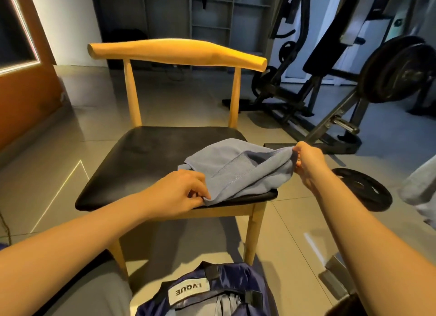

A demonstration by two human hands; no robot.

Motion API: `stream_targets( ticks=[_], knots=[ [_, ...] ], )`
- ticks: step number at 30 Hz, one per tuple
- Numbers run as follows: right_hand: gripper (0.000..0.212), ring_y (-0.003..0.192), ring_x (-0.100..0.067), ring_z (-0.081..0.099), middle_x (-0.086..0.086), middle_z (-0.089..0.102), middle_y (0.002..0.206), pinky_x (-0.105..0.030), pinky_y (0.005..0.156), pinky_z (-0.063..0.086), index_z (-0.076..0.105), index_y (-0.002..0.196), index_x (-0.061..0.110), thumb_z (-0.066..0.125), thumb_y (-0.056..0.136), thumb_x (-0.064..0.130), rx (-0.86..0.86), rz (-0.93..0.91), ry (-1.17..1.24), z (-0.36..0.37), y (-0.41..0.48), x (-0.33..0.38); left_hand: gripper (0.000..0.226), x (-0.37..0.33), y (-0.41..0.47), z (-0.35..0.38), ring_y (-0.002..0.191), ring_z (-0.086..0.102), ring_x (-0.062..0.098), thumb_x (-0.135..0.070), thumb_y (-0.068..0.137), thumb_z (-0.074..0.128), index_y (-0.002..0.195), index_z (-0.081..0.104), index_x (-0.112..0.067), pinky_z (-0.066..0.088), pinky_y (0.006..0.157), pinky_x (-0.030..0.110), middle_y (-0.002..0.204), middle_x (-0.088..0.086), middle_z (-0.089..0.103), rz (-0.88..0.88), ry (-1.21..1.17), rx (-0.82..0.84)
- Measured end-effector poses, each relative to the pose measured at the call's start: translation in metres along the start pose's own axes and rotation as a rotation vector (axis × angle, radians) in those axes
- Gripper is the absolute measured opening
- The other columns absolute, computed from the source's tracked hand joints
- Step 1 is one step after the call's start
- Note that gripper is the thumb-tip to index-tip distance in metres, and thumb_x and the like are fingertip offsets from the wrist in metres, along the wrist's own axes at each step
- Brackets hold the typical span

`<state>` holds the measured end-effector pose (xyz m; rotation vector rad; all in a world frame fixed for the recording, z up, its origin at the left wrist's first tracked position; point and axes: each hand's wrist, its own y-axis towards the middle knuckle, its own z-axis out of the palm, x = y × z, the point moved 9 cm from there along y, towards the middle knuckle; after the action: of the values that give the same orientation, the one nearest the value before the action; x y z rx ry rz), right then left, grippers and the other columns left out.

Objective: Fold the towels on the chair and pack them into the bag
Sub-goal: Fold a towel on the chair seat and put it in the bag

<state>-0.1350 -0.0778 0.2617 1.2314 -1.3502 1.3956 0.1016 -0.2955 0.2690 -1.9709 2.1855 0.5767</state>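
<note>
Left hand (pixel 179 193) pinches the towel (pixel 236 171) at the chair (pixel 141 155) seat's front edge | right hand (pixel 306 162) pinches a lifted corner past the right edge | step: folding — next, likely bring corners together | bag (pixel 224 292) below, in front.

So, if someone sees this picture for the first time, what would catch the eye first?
Most striking is the blue towel on the black seat of the wooden chair, mid-frame: the left hand pinches its near edge, the right hand its right end. A navy bag lies at the bottom edge.
</note>
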Motion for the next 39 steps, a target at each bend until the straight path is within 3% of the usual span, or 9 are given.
stream_targets(
  ticks=[6,9,13,15,19,23,26,32,39],
  knots=[
    [0.011,0.093,-0.029,0.065,-0.011,0.064,0.091,-0.044,0.092,0.056,0.060,0.099,0.009,0.052,0.093,0.013,-0.002,0.035,-0.015,-0.005,0.003,-0.008,0.027,0.005,-0.009,0.013,0.089,0.056,0.014,-0.033,0.104,0.055,0.087,0.073,-0.021,0.047,0.076,0.028,0.093,-0.008,0.058,-0.008,-0.096,0.076],
    [0.024,0.095,-0.028,0.065,-0.010,0.063,0.094,-0.041,0.088,0.057,0.060,0.115,0.007,0.052,0.093,0.013,-0.009,0.033,-0.008,-0.007,0.003,-0.006,0.028,0.007,-0.011,-0.007,0.082,0.059,0.015,-0.034,0.099,0.054,0.081,0.072,-0.022,0.048,0.069,0.027,0.085,-0.008,0.063,-0.040,-0.148,-0.163],
    [0.028,0.098,-0.028,0.065,-0.010,0.063,0.098,-0.038,0.081,0.058,0.057,0.121,0.006,0.051,0.094,0.012,-0.007,0.034,0.026,-0.006,0.000,-0.005,0.024,0.040,-0.003,-0.023,0.064,0.068,0.021,-0.004,0.090,0.063,0.086,0.078,-0.022,0.058,0.067,0.031,0.069,-0.001,0.073,-0.294,-0.340,-0.388],
    [0.030,0.099,-0.027,0.065,-0.011,0.064,0.104,-0.035,0.074,0.057,0.055,0.125,0.007,0.049,0.096,0.011,-0.005,0.044,0.057,-0.005,-0.003,-0.007,0.026,0.052,0.006,-0.021,0.064,0.069,0.027,0.000,0.087,0.062,0.086,0.079,-0.019,0.060,0.071,0.036,0.064,0.004,0.072,-0.378,-0.402,-0.361],
    [0.030,0.098,-0.025,0.065,-0.009,0.065,0.105,-0.034,0.071,0.055,0.054,0.128,0.007,0.049,0.098,0.012,-0.010,0.056,0.083,-0.005,-0.002,-0.011,0.017,0.057,0.023,-0.011,0.060,0.064,0.008,-0.001,0.086,0.068,0.076,0.079,-0.008,0.056,0.067,0.027,0.071,0.008,0.074,-0.476,-0.500,-0.239],
    [0.022,0.090,-0.025,0.063,-0.010,0.065,0.098,-0.040,0.084,0.055,0.058,0.117,0.007,0.050,0.097,0.012,-0.018,0.096,0.018,-0.005,0.004,-0.017,0.016,0.053,0.035,-0.003,0.070,0.068,0.021,-0.009,0.083,0.076,0.068,0.078,-0.009,0.058,0.071,0.033,0.069,0.002,0.074,-0.414,-0.450,-0.136],
    [0.014,0.083,-0.024,0.061,-0.011,0.064,0.090,-0.039,0.082,0.052,0.060,0.106,0.006,0.050,0.099,0.011,-0.030,0.107,0.003,-0.002,0.009,-0.020,0.016,0.054,0.036,0.004,0.062,0.066,0.013,-0.016,0.082,0.080,0.067,0.074,-0.014,0.055,0.065,0.029,0.065,-0.001,0.072,-0.392,-0.347,-0.134],
    [0.028,0.095,-0.028,0.061,-0.008,0.066,0.093,-0.039,0.079,0.053,0.070,0.101,0.009,0.045,0.094,-0.004,-0.015,-0.122,-0.120,0.001,0.012,-0.010,0.011,0.059,0.045,0.009,0.060,0.066,0.007,-0.015,0.081,0.082,0.080,0.072,-0.019,0.055,0.064,0.029,0.070,-0.005,0.073,-0.447,-0.371,-0.209],
    [0.028,0.078,-0.015,0.056,-0.005,0.062,0.083,-0.029,0.066,0.045,0.066,0.088,0.008,0.040,0.094,-0.001,-0.022,-0.403,-0.271,0.024,-0.012,0.033,0.003,0.066,0.057,0.015,0.079,0.071,0.012,-0.021,0.084,0.082,0.082,0.082,-0.022,0.057,0.075,0.030,0.080,-0.004,0.077,-0.515,-0.381,-0.157]
  ],
)
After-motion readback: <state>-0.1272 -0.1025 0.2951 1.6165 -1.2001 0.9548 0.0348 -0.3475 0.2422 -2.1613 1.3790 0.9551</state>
